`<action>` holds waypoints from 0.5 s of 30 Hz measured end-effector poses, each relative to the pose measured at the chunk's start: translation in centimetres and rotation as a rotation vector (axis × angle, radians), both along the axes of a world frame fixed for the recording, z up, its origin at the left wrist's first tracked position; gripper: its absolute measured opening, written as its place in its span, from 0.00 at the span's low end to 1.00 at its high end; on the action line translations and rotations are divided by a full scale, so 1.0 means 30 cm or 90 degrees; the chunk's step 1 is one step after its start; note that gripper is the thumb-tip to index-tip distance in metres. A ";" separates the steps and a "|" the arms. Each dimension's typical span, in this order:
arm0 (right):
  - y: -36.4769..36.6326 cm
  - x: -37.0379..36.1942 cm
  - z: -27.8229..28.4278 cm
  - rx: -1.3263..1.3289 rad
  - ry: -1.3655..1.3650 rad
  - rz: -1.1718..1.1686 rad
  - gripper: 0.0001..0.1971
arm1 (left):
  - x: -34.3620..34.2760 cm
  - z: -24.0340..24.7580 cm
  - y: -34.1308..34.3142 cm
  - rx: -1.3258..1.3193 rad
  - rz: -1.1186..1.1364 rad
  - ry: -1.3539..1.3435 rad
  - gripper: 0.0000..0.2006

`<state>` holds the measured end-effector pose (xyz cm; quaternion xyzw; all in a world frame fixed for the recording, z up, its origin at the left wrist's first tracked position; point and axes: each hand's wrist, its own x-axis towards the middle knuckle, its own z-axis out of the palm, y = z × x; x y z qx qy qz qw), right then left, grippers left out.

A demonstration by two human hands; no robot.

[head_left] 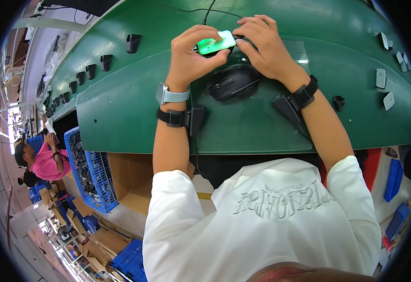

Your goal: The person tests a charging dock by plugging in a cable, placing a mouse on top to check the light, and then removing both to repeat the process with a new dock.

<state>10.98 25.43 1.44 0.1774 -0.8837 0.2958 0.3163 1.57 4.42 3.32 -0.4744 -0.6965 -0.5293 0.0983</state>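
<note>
My left hand [192,55] and my right hand [265,44] both grip a small black device with a glowing green-white top [216,43], held just above the green conveyor belt [135,108]. A black cable [208,11] runs from the device toward the far edge. Right below my hands a black computer mouse [233,81] rests on a translucent mat [262,127]. Each wrist carries a black strap with a small black unit; my left wrist also wears a watch.
Black plastic parts [133,43] lie in a row along the belt to the left, grey and black parts [380,78] to the right. A blue crate of dark parts [89,169] and cardboard boxes stand lower left. Another person in pink [45,162] sits further left.
</note>
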 end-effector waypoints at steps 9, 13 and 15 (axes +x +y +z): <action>-0.002 0.006 0.016 -0.037 -0.022 0.059 0.09 | 0.003 -0.009 -0.005 0.007 -0.025 -0.035 0.14; 0.005 0.001 0.007 -0.039 -0.004 0.067 0.09 | 0.012 -0.010 -0.002 0.004 -0.030 -0.074 0.14; -0.001 0.007 0.009 -0.044 -0.015 0.067 0.09 | 0.017 -0.010 -0.006 0.006 -0.024 -0.105 0.14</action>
